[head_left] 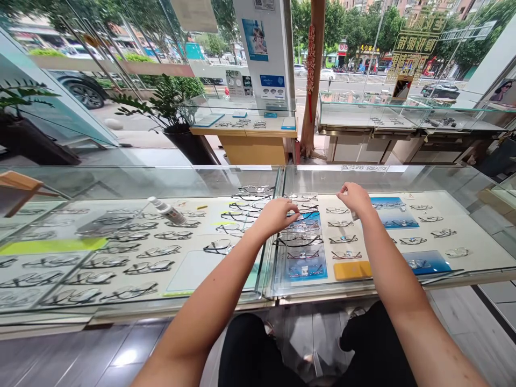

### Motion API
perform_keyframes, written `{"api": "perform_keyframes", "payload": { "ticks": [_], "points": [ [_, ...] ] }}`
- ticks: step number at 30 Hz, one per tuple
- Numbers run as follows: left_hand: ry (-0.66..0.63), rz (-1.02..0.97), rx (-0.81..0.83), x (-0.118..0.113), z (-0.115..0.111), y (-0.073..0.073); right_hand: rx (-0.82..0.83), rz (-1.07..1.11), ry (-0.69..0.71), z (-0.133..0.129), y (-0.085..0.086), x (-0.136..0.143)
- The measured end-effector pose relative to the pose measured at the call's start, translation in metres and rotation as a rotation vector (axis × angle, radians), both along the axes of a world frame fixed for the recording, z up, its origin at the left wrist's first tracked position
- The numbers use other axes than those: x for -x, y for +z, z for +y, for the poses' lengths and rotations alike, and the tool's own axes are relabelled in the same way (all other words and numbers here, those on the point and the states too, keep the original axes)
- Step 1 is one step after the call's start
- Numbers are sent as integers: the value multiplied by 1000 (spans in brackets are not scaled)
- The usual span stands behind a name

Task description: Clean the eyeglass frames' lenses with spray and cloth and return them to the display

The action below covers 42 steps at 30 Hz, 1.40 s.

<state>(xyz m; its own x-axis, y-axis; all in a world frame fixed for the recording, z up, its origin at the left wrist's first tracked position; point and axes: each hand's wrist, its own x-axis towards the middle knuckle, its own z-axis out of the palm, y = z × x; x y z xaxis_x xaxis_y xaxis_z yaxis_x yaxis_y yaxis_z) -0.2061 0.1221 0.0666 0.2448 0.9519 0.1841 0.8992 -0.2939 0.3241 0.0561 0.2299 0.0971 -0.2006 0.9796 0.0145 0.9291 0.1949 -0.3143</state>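
My left hand (277,217) is over the seam between two glass display counters, thumb and fingers curled in toward each other. Dark-framed eyeglasses (309,215) are right at its fingertips; whether they are gripped is unclear. More eyeglasses (299,240) lie just below that hand, and a column of further pairs (245,206) extends to its left. To the right, my right hand (355,198) hovers over the counter with its fingers bent together. A small pale bit (355,215) shows under its palm, too little to name.
A white spray bottle (167,210) appears tilted on the left counter. Rows of eyeglasses (149,267) fill the left case. A yellow case (352,270) and blue cards (428,262) lie in the right case. The counter's glass front edge (322,294) runs before my knees.
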Motion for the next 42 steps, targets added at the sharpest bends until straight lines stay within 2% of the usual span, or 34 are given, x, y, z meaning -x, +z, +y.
{"api": "perform_keyframes", "payload": {
  "ticks": [4,8,11,15,18,23,29,42],
  "points": [
    [-6,-193,-69,-1,-4,8,4,-63,-5,2,-4,2],
    [99,-613,-146,-4,-5,14,-154,-24,-6,0,-2,4],
    [143,-959,-106,-5,-2,15,-249,274,59,-8,-2,13],
    [200,-1224,-46,-7,1,14,-29,800,381,-30,-6,37],
    [209,-1274,-47,-10,-1,14,97,982,502,-47,-11,55],
    [183,-1255,-76,-16,-1,10,95,1054,479,-55,-19,65],
    [149,-1244,-74,-17,1,4,96,1060,484,-55,-17,64],
    [-50,-1200,70,-18,2,-2,49,1100,439,-50,-12,58]
  ]
}}
